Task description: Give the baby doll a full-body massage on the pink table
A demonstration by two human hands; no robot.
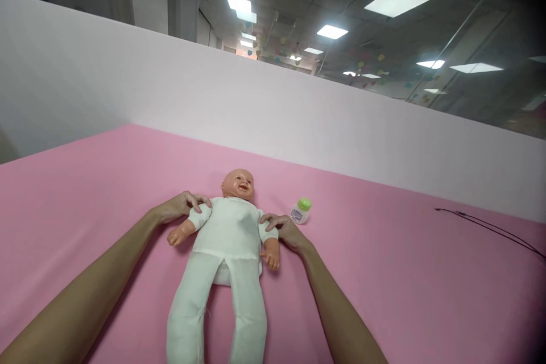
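A baby doll (230, 227) lies on its back on the pink surface, its bald head toward the far wall and its legs toward me. Its body, upper arms and legs are white cloth; head and forearms are tan plastic. My left hand (181, 206) has its fingers curled on the doll's upper arm at the left of the view. On the other side, my right hand (288, 231) grips the opposite upper arm, fingers over the white sleeve. Just beyond my right hand stands a small whitish bottle (300, 214) with a green cap, slightly tilted in view.
The pink-covered table (384, 273) extends on both sides of the doll. A white partition (264, 108) borders its far side. Toward the right edge lies a thin dark cable (490, 226). Ceiling lights and glass show above the partition.
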